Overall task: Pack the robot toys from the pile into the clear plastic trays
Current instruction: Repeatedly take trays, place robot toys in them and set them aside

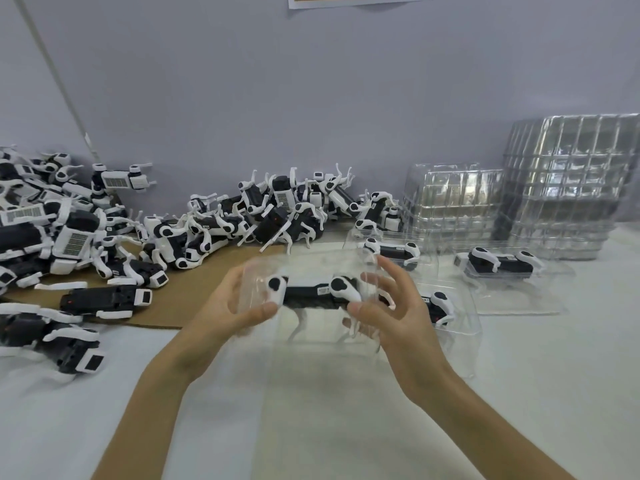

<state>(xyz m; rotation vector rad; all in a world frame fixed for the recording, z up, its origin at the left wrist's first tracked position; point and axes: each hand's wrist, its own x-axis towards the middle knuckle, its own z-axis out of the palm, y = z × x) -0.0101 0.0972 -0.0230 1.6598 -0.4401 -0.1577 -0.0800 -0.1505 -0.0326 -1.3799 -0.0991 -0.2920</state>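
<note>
A black-and-white robot dog toy (311, 292) lies inside a clear plastic tray (311, 344) that I hold above the table. My left hand (228, 310) grips the tray's left end, thumb on the front. My right hand (391, 306) holds the right end, thumb by the toy's rear leg, fingers spread behind. The pile of robot toys (104, 237) spreads across the left and back of the table. Three packed trays lie to the right, each with a toy: one (391, 251) behind my right hand, one (502, 265) further right, one (446, 306) partly hidden by my hand.
Two stacks of empty clear trays (450, 199) (568, 181) stand against the wall at the right. Brown cardboard (166, 306) lies under part of the pile. The table has a white cover (311, 410).
</note>
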